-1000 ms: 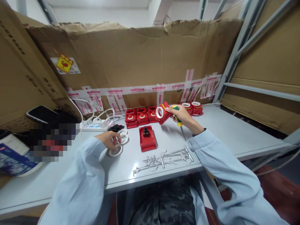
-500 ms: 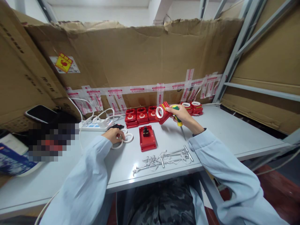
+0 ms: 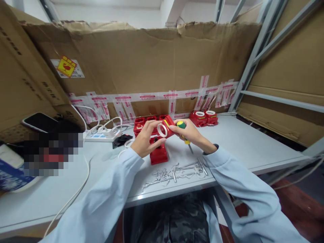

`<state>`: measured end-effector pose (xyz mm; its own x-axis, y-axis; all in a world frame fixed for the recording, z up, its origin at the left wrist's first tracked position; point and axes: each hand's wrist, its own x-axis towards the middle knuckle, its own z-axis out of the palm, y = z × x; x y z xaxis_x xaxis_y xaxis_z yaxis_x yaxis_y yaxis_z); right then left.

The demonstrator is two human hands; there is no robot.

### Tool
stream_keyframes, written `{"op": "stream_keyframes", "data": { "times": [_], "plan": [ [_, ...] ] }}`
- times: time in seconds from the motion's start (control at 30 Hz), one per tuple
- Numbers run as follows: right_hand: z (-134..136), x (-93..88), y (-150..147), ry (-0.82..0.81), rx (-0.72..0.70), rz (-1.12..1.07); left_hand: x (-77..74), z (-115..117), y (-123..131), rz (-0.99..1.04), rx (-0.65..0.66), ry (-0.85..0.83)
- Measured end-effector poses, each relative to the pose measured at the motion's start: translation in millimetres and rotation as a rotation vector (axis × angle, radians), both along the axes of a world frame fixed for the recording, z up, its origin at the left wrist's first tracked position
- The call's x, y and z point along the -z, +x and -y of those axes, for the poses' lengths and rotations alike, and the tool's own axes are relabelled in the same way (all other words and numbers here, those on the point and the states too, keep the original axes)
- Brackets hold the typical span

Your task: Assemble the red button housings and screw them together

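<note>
My right hand [image 3: 188, 132] is closed around a red box-like cover [image 3: 169, 124], tilted above the table, and also keeps hold of a screwdriver [image 3: 181, 124] with a green and yellow handle, its shaft pointing down. A white ring [image 3: 162, 130] sits at the cover's round opening, facing left. My left hand [image 3: 146, 139] has thumb and fingers at opposite edges of that ring. Below the hands lies a red base [image 3: 159, 156] with a black part [image 3: 156, 139] on it, partly hidden. Loose white rings [image 3: 128, 143] lie behind my left wrist.
Several screws [image 3: 161, 174] and longer metal rods [image 3: 188, 168] lie near the table's front edge. Red units [image 3: 140, 123] stand along the cardboard, with two ringed ones [image 3: 211, 118] farther right. A power strip [image 3: 102, 135], cables and a phone [image 3: 42, 122] are on the left.
My left hand has left the white rings on the table and come up to the ring on the cover. My right hand has brought the cover and screwdriver slightly left and down.
</note>
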<state>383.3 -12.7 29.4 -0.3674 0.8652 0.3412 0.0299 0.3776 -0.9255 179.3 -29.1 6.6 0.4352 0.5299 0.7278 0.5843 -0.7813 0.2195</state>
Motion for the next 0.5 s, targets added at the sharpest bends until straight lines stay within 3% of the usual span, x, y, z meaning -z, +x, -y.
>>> {"op": "stream_keyframes", "data": {
  "times": [0.1,0.23,0.5],
  "plan": [
    [6.2,1.5,-5.8,0.015,0.015,-0.011,3.2,-4.8,14.2,0.012,-0.032,0.109],
    [8.3,4.4,-8.4,0.008,0.027,0.006,8.1,-10.1,10.5,0.083,-0.061,0.125],
    [19.3,-0.3,-5.5,0.173,0.006,-0.006,9.4,-6.0,16.3,0.202,-0.029,0.185]
  ]
}}
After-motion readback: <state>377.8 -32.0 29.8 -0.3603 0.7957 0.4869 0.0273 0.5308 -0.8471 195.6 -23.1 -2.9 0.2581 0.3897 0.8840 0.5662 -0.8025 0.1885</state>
